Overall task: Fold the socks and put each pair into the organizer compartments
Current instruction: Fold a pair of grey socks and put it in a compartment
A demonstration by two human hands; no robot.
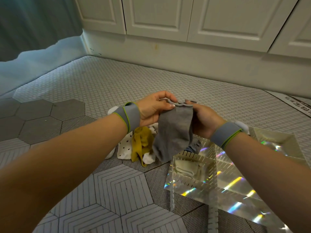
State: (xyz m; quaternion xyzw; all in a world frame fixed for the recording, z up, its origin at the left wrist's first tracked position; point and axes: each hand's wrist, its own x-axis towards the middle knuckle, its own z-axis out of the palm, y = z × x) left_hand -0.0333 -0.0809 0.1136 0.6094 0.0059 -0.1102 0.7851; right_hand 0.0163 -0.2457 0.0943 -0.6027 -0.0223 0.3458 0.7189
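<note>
I note the organizer [190, 179] below the right wrist, with a pale folded pair [186, 169] in its nearest compartment. Both hands are clamped on the cuff of the grey sock [175, 132]. The left hand [151, 109] pinches one edge and the right hand [205, 120] curls round the other. The sock hangs between them over the organizer's far corner.

Risk, in my judgement: the loose toe may snag a slotted divider, or a slack pinch may drop it onto the pile [139, 145] under the left hand.

The surface is a hexagon-patterned mat [117, 78]. Beyond the hands are white cabinets [159, 15], with a curtain [33, 22] far left.
</note>
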